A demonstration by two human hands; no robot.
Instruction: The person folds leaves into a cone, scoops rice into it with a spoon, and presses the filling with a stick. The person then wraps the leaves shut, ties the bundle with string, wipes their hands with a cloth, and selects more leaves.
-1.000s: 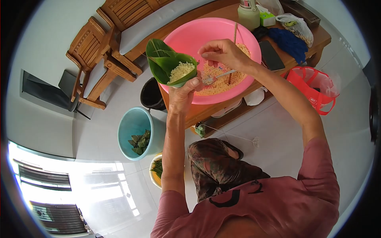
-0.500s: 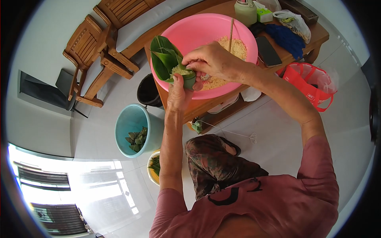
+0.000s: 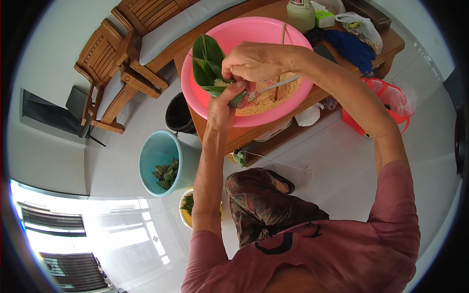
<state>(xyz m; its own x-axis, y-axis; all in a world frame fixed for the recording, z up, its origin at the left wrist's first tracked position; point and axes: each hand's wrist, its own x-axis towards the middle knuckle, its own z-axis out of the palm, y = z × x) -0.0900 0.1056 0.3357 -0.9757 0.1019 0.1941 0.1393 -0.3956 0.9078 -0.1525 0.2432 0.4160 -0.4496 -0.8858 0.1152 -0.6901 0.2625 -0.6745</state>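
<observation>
My left hand (image 3: 227,103) is closed around a green leaf cone (image 3: 205,63), whose long flaps stand up on the left; pale rice grains (image 3: 222,83) show in its mouth. My right hand (image 3: 251,61) is at the cone's right rim, with curled fingers pressed together and fingertips partly hidden; whether they pinch leaf or rice is unclear. Both hands are over a pink basin (image 3: 254,25) holding yellowish rice (image 3: 266,103). A spoon (image 3: 281,84) leans in the rice beside a thin upright stick (image 3: 283,34).
The basin stands on a wooden table (image 3: 234,139) with a jar (image 3: 300,17), a blue cloth (image 3: 354,46) and a dark phone (image 3: 324,52). On the floor are a blue bucket (image 3: 144,163) with wrapped leaf parcels (image 3: 166,173), a black bin (image 3: 180,115), a yellow basket (image 3: 185,219) and a red bag (image 3: 352,119).
My right hand has shifted slightly left and up, with its fingers more curled at the cone. The spoon in the basin now shows. The view has shifted a little.
</observation>
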